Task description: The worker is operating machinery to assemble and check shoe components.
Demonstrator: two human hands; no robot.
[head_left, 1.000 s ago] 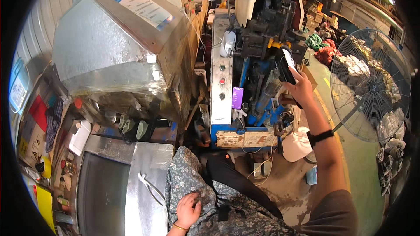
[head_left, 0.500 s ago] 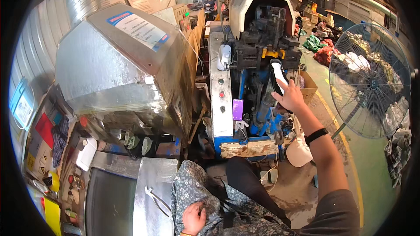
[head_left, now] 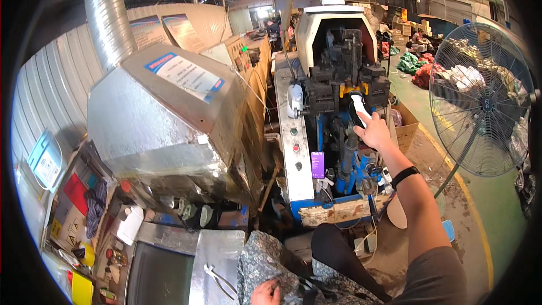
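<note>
Against the blue machine [head_left: 339,135], right hand [head_left: 374,133] fingers clamp the black-and-white shoe [head_left: 358,107].

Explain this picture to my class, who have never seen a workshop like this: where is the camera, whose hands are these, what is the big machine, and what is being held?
The camera sits on a worker's head and looks down, so the curved edges are only lens bending. The right hand reaches out and holds a black-and-white shoe against the blue and white machine; its exact use is not clear. The left hand rests low on patterned cloth over the lap. To the left stands a large metal hood with a ribbed duct. A metal tray below carries pliers. A standing fan is at the right.
</note>
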